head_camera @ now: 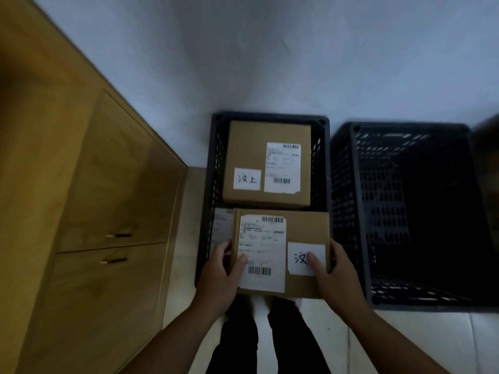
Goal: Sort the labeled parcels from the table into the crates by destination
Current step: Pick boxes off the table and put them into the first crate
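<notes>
Squarely over the near end of a black crate, a flat cardboard parcel is held level between a person's two bare hands. The left grip clasps the parcel's left edge, with its thumb pressed on the printed shipping label and its fingers wrapped round the edge. The right grip clasps the right edge the same way, its thumb covering part of a white handwritten tag. The parcel thus sits between the two grips, its near edge overhanging the crate's near rim. Whether it rests on anything below cannot be told. At the far end of the same crate lies a second parcel, label side up. Just right of the black crate stands a second crate, dark and slatted. Left of the black crate runs a wooden cabinet.
</notes>
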`<state>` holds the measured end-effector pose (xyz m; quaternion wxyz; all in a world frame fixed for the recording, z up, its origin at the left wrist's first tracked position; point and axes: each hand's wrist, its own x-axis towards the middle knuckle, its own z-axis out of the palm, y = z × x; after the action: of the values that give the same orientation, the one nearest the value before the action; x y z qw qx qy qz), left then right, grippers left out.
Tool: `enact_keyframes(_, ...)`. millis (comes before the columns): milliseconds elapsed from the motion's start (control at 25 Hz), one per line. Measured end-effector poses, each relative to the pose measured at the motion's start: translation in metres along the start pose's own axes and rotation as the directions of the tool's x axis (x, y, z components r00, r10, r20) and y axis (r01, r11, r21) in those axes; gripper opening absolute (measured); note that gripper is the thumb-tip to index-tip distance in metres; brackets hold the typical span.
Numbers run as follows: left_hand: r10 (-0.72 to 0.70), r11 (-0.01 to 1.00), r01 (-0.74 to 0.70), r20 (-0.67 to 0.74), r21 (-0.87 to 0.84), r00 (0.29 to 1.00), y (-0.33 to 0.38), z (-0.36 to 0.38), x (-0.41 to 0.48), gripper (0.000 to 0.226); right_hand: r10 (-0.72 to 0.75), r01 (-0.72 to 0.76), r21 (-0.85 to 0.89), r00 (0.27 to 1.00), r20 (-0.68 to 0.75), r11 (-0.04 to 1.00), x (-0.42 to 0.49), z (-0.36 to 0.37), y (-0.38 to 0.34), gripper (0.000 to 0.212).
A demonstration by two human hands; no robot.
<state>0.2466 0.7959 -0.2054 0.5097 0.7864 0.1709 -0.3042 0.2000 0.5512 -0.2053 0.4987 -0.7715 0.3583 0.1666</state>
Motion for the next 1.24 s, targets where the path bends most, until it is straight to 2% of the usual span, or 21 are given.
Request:
enact_keyframes(80, -0.024, 0.999, 0.025, -0.015, 0.036, 1.000, -0.011, 0.012, 0.016, 0.041, 0.015, -0.015, -0.006, 1.000, 0.022, 1.000, 0.015, 0.006, 0.014, 0.064)
enact_keyframes(200, -0.049, 0.995, 0.044, 0.045, 0.092, 0.998, -0.027, 0.024, 0.034, 0.041, 0.035, -0.033, -0.039, 0.998, 0.050, 0.999, 0.029, 0.013, 0.029, 0.065)
enact_keyframes(320, -0.054, 0.985, 0.038, 0.094, 0.166, 0.994, -0.042, 0.033, 0.049, 0.058, 0.032, -0.026, -0.110, 0.998, 0.056, 0.994, 0.038, 0.023, 0.042, 0.077)
enact_keyframes(560, -0.027, 0.958, 0.006, 0.071, 0.288, 0.997, -0.050, 0.043, 0.064, 0.086, 0.030, -0.029, -0.250, 1.000, 0.002, 0.968, 0.035, 0.046, 0.047, 0.095)
enact_keyframes(720, 0.019, 0.944, -0.028, 0.031, 0.328, 0.999, -0.041, 0.041, 0.049, 0.082, 0.022, -0.014, -0.261, 0.999, 0.028, 0.965, 0.029, 0.037, 0.039, 0.092)
enact_keyframes(880, 0.073, 0.916, -0.080, 0.033, 0.394, 0.997, -0.018, 0.026, 0.014, 0.067, -0.117, 0.126, -0.256, 0.992, 0.052, 0.958, 0.006, 0.002, 0.013, 0.068)
enact_keyframes(1040, 0.204, 0.879, -0.221, 0.086, 0.423, 0.975, 0.032, 0.010, -0.027, 0.053, -0.212, 0.213, -0.295, 0.977, 0.035, 0.932, -0.028, -0.042, -0.014, 0.062)
enact_keyframes(1120, 0.283, 0.839, -0.306, 0.119, 0.450, 0.952, 0.067, 0.005, -0.047, 0.051, -0.280, 0.253, -0.354, 0.960, -0.026, 0.900, -0.051, -0.065, -0.030, 0.065)
enact_keyframes(1200, 0.424, 0.727, -0.434, 0.150, 0.532, 0.893, 0.105, 0.007, -0.065, 0.050, -0.380, 0.311, -0.419, 0.920, -0.092, 0.853, -0.075, -0.088, -0.045, 0.067)
enact_keyframes(1240, 0.512, 0.643, -0.509, 0.173, 0.573, 0.841, 0.125, 0.010, -0.076, 0.049, -0.430, 0.327, -0.473, 0.894, -0.127, 0.818, -0.090, -0.101, -0.051, 0.069)
